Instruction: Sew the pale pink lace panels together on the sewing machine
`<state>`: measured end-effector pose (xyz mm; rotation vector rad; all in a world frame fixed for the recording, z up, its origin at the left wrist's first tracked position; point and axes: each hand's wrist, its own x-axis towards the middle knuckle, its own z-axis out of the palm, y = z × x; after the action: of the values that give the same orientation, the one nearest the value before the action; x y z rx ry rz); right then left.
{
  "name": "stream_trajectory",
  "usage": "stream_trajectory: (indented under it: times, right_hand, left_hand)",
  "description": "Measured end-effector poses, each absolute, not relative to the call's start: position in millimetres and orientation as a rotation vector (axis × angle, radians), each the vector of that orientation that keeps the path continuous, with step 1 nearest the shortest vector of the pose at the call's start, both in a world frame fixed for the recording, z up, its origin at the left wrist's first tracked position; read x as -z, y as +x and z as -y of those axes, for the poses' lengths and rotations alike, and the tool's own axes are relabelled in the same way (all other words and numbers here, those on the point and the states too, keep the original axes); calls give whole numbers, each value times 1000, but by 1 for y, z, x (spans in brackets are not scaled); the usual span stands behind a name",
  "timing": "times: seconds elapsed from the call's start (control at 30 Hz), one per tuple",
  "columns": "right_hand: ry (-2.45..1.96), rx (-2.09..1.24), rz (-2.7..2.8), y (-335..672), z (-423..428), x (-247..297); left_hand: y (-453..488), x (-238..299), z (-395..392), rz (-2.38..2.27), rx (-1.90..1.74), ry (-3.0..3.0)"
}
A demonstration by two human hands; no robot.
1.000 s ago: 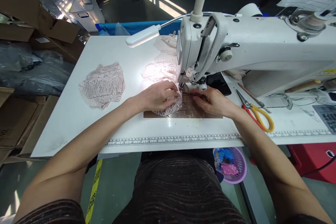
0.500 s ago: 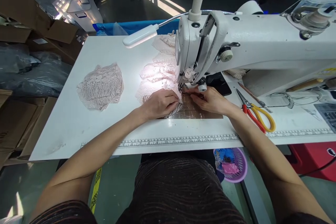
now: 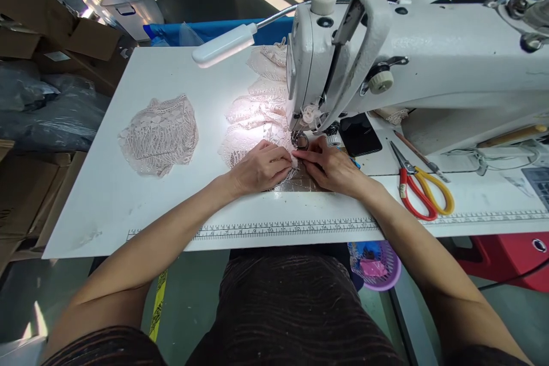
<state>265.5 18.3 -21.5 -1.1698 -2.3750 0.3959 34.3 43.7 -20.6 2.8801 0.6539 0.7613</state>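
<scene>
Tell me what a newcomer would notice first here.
The big white sewing machine fills the upper right, its lamp throwing a bright pool onto pale lace beside the needle. There the left hand and right hand pinch the lace edge together. Red-and-yellow scissors lie to the right, another lace piece to the left.

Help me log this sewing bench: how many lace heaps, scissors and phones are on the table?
Lace heaps: 2, the loose lace at left and the lace at the needle
Scissors: 1
Black phone: 1
Total: 4
</scene>
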Motion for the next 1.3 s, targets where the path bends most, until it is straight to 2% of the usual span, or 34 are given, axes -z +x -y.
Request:
stream_trajectory:
  times: [0.47, 0.8, 1.07, 1.3]
  right_hand:
    - [-1147, -371, 2317, 264, -15, 27]
    - [-1224, -530, 2237, 270, -12, 20]
    - [-1076, -431, 2385, 270, -12, 19]
    - [-1143, -331, 2425, 265, -7, 19]
  left_hand:
    - [33, 17, -43, -557, -623, 3063]
    - [31, 9, -42, -489, -561, 3030]
    - [31, 1, -35, -512, -481, 3115]
    - [31, 0, -32, -562, -472, 3123]
